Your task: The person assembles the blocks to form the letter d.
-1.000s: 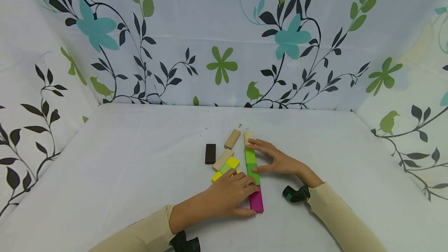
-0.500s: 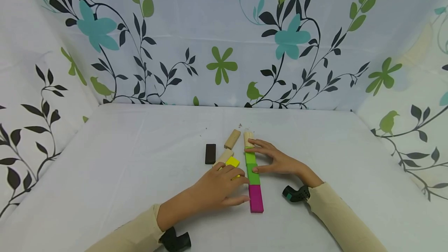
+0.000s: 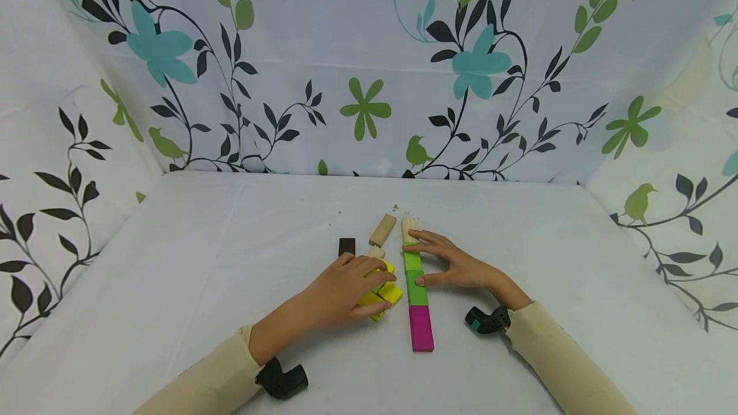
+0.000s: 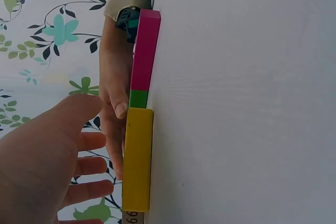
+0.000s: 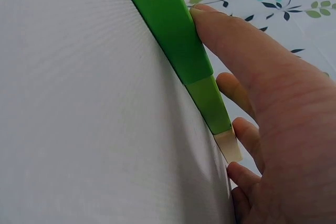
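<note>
A straight row of blocks lies on the white table: a magenta block (image 3: 421, 330) nearest, then a green block (image 3: 418, 294), a light green block (image 3: 412, 262) and a pale wooden block (image 3: 407, 228) at the far end. My right hand (image 3: 458, 268) rests along the row's right side, thumb touching the green block and fingertips near the light green and wooden ones. Over a cluster of yellow blocks (image 3: 391, 293) to the row's left hovers my left hand (image 3: 344, 290), fingers spread and partly hiding them. A yellow block (image 4: 137, 161) fills the foreground of the left wrist view.
Behind the left hand stands a black block (image 3: 346, 246), partly covered. A loose wooden block (image 3: 383, 229) lies obliquely beside the row's far end, with another wooden block (image 3: 376, 252) mostly hidden below it. A patterned cloth (image 3: 300, 69) hangs behind the table.
My left hand has left the magenta block and moved left and slightly away from me, over the yellow blocks. The right hand has stayed in place.
</note>
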The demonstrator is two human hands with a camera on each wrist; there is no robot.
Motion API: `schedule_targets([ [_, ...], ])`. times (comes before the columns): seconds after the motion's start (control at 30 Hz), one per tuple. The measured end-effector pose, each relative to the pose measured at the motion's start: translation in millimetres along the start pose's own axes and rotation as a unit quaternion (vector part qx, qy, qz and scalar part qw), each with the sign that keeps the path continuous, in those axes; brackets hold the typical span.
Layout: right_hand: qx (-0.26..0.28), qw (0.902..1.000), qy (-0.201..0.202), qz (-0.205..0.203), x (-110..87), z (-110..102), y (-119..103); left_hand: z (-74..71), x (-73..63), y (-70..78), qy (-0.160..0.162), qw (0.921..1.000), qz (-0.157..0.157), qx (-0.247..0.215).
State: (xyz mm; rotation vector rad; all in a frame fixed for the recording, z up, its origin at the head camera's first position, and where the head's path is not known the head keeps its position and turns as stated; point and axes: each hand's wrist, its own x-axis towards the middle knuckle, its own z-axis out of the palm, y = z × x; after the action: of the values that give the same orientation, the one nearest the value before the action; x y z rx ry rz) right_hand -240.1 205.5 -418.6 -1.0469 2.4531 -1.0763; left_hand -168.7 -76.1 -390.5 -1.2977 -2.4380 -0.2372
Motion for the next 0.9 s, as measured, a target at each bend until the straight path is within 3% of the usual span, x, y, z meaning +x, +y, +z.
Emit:
schedule_targets([
  [0.2, 0.0, 1.0, -0.002, -0.001, 0.1, -0.3, -0.2, 0.1, 0.5, -1.1, -0.025, 0.9996, 0.009, -0.01],
  [0.5, 0.0, 1.0, -0.002, -0.005, -0.2, -1.1, -1.8, 5.1, 0.3, -2.8, -0.034, 0.9992, 0.017, -0.008],
  [0.9, -0.003, 1.0, -0.001, 0.0, -0.4, -0.5, -1.2, -0.9, -7.2, 1.8, -0.06, 0.998, 0.02, 0.006],
])
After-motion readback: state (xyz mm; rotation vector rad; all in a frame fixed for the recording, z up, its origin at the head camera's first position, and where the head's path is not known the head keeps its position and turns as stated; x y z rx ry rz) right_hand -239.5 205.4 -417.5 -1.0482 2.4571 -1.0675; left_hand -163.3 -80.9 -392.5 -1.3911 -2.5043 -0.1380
